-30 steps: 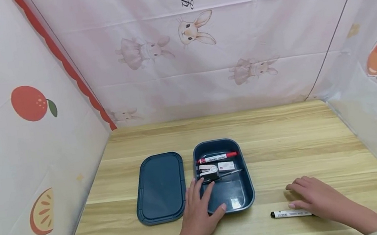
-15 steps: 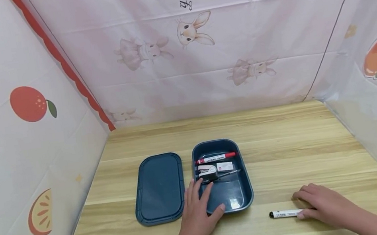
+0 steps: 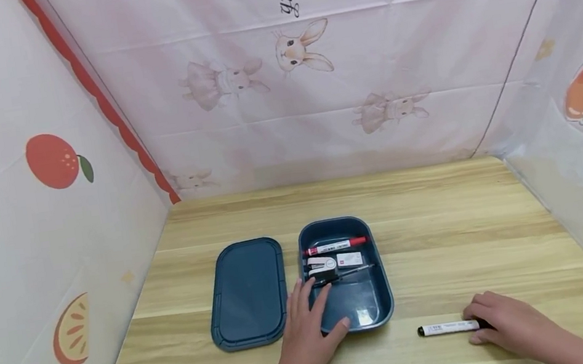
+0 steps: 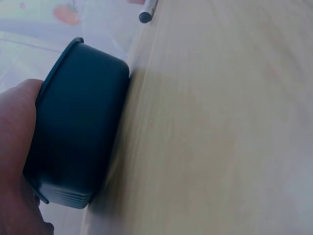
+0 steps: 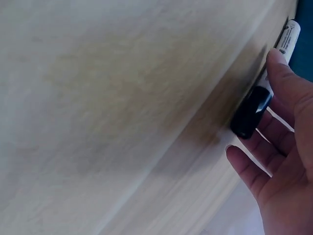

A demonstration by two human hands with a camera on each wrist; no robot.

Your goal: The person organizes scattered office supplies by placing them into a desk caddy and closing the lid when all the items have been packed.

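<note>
My left hand (image 3: 303, 329) rests on the near left corner of a dark blue plastic box (image 3: 342, 306), fingers spread along its left side and thumb at the near rim. In the left wrist view the box's outer wall (image 4: 78, 117) stands beside that hand. To the right of the box, my right hand (image 3: 504, 326) pinches a white marker (image 3: 449, 328) with black ends, low over the table. The right wrist view shows the thumb on one side of the marker near its black cap (image 5: 252, 110) and fingers on the other.
Inside the box lie a red marker (image 3: 336, 245), a white and black stapler (image 3: 321, 265), a small white block (image 3: 349, 259) and a slim pen (image 3: 357, 271). Its matching lid (image 3: 248, 294) lies flat to the left. Printed cloth walls (image 3: 404, 66) border the wooden table (image 3: 441, 210).
My right hand has shifted slightly right along the marker to its right end and drawn its fingers in around it. The marker, box and left hand stay nearly where they were.
</note>
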